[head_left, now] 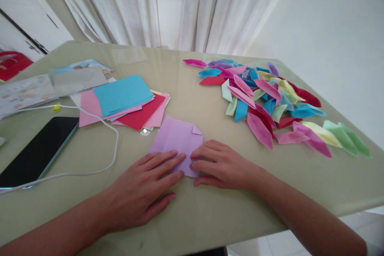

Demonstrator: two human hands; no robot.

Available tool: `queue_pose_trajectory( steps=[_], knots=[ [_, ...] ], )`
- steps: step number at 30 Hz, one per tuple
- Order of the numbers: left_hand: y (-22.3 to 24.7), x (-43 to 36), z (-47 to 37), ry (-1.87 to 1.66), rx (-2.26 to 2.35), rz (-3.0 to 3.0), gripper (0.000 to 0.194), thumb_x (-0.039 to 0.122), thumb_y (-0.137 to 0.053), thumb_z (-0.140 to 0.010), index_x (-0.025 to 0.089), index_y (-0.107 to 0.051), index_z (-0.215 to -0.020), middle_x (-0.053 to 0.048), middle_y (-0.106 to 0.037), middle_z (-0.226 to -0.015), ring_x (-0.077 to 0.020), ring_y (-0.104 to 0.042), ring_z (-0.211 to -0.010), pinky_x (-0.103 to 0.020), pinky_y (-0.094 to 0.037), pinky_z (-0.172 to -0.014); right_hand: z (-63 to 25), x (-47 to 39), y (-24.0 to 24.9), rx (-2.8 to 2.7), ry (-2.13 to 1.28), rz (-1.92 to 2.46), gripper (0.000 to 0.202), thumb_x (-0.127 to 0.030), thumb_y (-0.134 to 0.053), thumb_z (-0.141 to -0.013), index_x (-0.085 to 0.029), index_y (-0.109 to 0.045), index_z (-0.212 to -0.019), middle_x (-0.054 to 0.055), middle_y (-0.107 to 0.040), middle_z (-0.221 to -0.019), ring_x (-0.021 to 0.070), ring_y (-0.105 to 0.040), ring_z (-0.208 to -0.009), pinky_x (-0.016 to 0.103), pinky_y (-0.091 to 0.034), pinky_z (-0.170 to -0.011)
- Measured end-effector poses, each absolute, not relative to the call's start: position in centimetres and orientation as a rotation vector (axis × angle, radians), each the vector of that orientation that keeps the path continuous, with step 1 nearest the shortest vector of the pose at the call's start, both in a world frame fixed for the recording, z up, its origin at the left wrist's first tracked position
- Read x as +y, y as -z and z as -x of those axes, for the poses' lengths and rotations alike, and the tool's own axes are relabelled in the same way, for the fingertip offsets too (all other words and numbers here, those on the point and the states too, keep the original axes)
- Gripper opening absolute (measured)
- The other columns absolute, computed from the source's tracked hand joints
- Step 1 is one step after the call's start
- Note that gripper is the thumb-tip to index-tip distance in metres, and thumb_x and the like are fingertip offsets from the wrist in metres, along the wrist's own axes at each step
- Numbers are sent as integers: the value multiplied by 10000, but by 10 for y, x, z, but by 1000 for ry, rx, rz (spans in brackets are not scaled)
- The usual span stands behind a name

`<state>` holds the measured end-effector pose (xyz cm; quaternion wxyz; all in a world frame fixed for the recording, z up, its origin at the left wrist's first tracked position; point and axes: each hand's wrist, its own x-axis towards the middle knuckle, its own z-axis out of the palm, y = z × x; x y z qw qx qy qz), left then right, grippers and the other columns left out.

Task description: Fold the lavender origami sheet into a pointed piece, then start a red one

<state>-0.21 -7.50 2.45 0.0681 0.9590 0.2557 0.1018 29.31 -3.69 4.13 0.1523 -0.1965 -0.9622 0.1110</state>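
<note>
A light purple sheet of paper [175,134] lies on the table between my hands, creased, with a small corner folded over at its upper right. My left hand [141,192] rests on its lower left part, fingers stretched out and lying flat. At the right edge, the bent fingers of my right hand [220,164] close on the paper, the thumb below them. What lies under the fingertips is hidden. Off to the right spreads a heap of folded paper pieces [241,96] in pink, red, blue, green, yellow and purple.
Left of the purple sheet is a stack of coloured paper [124,95], blue on top. A phone [39,148] lies at the left, with a white cable [116,144] looping beside it. Printed sheets [27,92] sit behind. The table's front edge [255,238] runs below my right arm.
</note>
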Motion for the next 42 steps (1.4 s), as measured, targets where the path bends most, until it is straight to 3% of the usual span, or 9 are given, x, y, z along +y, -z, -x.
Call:
queue_pose_trajectory(
  steps=[5, 10, 14, 19, 24, 32, 42],
  knots=[
    [-24, -76, 3, -322, 745, -2879, 471, 297, -583, -1020, 236, -575, -1486, -54, -491, -1660, -321, -428, -1519, -490, -364, -1204, -296, -35, -42, -2776, -250, 561, 168, -306, -579, -1084, -198, -700, -1130, 72, -760, -1158, 204, -679, -999, 361, -497, -911],
    [-24, -74, 3, -295, 726, -2897, 520, 297, -571, -1025, 254, -524, -1541, -45, -463, -1679, -318, -407, -1525, -496, -358, -1180, -301, -34, -44, -2799, -480, 491, 206, -258, -589, -1042, -187, -682, -1211, 104, -739, -1261, 218, -679, -1140, 355, -516, -986],
    [-23, -74, 3, -283, 739, -2878, 509, 305, -567, -1029, 266, -531, -1536, -42, -467, -1675, -318, -398, -1530, -500, -355, -1184, -303, -34, -43, -2773, -477, 477, 258, -148, -577, -1020, -182, -673, -1257, 101, -746, -1266, 218, -669, -1160, 345, -509, -1004],
    [-24, -76, 2, -314, 758, -2847, 458, 319, -575, -1029, 283, -581, -1485, -42, -501, -1649, -325, -432, -1507, -501, -362, -1188, -299, -34, -41, -2695, -480, 557, 146, -223, -575, -1083, -221, -720, -1062, 54, -761, -1096, 183, -670, -990, 331, -502, -905],
    [-23, -76, 1, -343, 752, -2859, 472, 320, -545, -1046, 279, -558, -1516, -42, -515, -1638, -313, -419, -1512, -483, -362, -1165, -292, -34, -35, -2526, -780, 880, 114, -302, -673, -1035, -197, -680, -992, 76, -684, -1070, 209, -640, -1016, 335, -515, -912],
    [-22, -77, 0, -393, 731, -2876, 474, 295, -520, -1062, 265, -546, -1535, -44, -523, -1632, -303, -409, -1509, -475, -265, -1215, -283, -40, -31, -2415, -823, 1080, 143, -239, -740, -965, -202, -622, -893, 49, -636, -1006, 210, -611, -973, 328, -488, -862],
    [-26, -76, -2, -314, 759, -2833, 577, 306, -582, -1014, 278, -489, -1583, -68, -549, -1595, -337, -457, -1472, -502, -348, -1195, -280, -40, -31, -2385, -828, 1126, 147, -239, -750, -969, -192, -643, -879, 44, -642, -997, 202, -626, -953, 323, -488, -849]
  ],
)
